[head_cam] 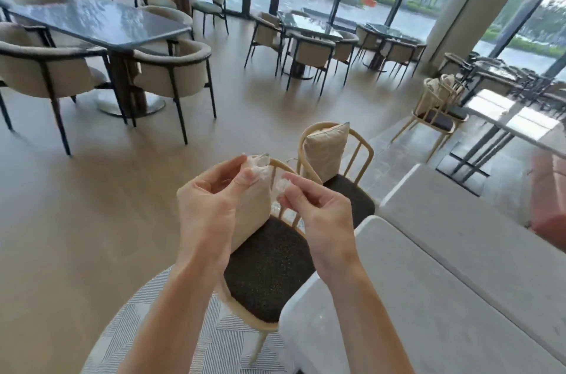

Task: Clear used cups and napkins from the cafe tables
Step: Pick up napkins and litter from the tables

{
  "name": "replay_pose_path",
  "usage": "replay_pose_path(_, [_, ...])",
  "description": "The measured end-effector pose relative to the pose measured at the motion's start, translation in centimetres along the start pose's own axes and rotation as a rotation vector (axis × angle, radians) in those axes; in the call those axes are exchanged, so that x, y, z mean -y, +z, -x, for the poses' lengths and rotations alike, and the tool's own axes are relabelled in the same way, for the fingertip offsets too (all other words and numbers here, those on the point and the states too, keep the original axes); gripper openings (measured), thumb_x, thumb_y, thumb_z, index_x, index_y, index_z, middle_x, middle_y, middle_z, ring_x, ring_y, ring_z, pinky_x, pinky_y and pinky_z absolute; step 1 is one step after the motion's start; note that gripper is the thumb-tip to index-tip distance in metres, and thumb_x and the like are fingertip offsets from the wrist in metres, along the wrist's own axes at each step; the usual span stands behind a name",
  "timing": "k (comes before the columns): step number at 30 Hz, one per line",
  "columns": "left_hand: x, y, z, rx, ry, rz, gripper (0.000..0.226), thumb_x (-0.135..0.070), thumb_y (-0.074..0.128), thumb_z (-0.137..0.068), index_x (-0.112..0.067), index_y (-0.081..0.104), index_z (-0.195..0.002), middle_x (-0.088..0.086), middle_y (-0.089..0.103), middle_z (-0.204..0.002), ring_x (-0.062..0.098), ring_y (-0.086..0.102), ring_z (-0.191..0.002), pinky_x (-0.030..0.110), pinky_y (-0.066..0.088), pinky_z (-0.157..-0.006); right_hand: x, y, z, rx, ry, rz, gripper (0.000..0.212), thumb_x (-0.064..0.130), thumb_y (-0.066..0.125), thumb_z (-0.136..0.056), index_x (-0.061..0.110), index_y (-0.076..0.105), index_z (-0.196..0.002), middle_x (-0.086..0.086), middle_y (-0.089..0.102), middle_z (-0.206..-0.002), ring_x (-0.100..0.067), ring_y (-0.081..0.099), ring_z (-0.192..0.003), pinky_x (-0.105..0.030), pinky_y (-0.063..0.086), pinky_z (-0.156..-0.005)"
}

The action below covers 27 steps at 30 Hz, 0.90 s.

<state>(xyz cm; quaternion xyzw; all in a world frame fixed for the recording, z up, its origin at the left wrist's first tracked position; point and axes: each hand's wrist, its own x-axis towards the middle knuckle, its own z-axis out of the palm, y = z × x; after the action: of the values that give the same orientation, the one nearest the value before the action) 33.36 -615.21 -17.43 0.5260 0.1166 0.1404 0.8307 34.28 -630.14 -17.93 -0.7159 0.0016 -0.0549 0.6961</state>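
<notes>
My left hand (211, 199) and my right hand (315, 211) are raised side by side in front of me, above a wooden chair. Each pinches a crumpled whitish piece, thin and translucent like a napkin or wrapper. The left piece (258, 164) sticks out above my left thumb and fingers. The right piece (282, 187) is smaller and sits between my right fingertips. Whether the two pieces are joined cannot be told. No cup is in view.
A white table (413, 297) lies at the lower right, a second one (477, 220) beyond it. Two wooden chairs (269, 275) with cushions (327, 150) stand along its left side on a patterned rug (183, 337). Further tables and armchairs fill the room by the windows.
</notes>
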Motion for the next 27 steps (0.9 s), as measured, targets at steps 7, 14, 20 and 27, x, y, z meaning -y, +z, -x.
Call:
replay_pose_path(7, [-3.6, -9.7, -4.9, -0.156, 0.144, -0.002, 0.02, -0.021, 0.086, -0.075, -0.02, 0.083, -0.095, 0.001, 0.081, -0.094, 0.013, 0.077, -0.093, 0.016, 0.058, -0.077, 0.5, 11.3, -2.8, 0.121, 0.035, -0.165, 0.017, 0.011, 0.074, -0.09, 0.009, 0.076, -0.107, -0.009, 0.079, -0.088, -0.023, 0.078, -0.082, -0.019, 0.059, -0.073])
replay_pose_path(14, [-4.9, -17.4, -11.8, -0.35, 0.189, -0.031, 0.016, -0.017, 0.087, -0.079, -0.02, 0.083, -0.094, 0.006, 0.081, -0.096, 0.022, 0.077, -0.098, 0.028, 0.058, -0.089, -0.6, 20.9, -9.0, 0.26, 0.036, -0.222, 0.025, 0.019, 0.08, -0.081, 0.016, 0.079, -0.105, -0.006, 0.081, -0.093, -0.018, 0.078, -0.091, -0.015, 0.057, -0.078])
replay_pose_path(20, [-8.6, -23.7, -18.5, -0.59, 0.247, -0.026, 0.012, -0.009, 0.082, -0.081, -0.009, 0.08, -0.092, 0.015, 0.08, -0.095, 0.027, 0.078, -0.088, 0.037, 0.059, -0.095, -2.4, 31.8, -16.9, 0.417, 0.145, -0.376, 0.034, 0.025, 0.078, -0.075, 0.009, 0.074, -0.106, -0.01, 0.08, -0.092, -0.022, 0.077, -0.081, -0.029, 0.062, -0.084])
replay_pose_path(27, [-13.4, -31.0, -23.5, -0.865, 0.391, -0.041, 0.012, -0.003, 0.08, -0.085, -0.007, 0.079, -0.096, 0.014, 0.08, -0.093, 0.023, 0.078, -0.084, 0.028, 0.06, -0.089, -2.4, 45.5, -21.9, 0.677, 0.197, -0.379, 0.025, 0.022, 0.082, -0.078, 0.01, 0.079, -0.101, -0.012, 0.08, -0.097, -0.02, 0.077, -0.087, -0.023, 0.059, -0.081])
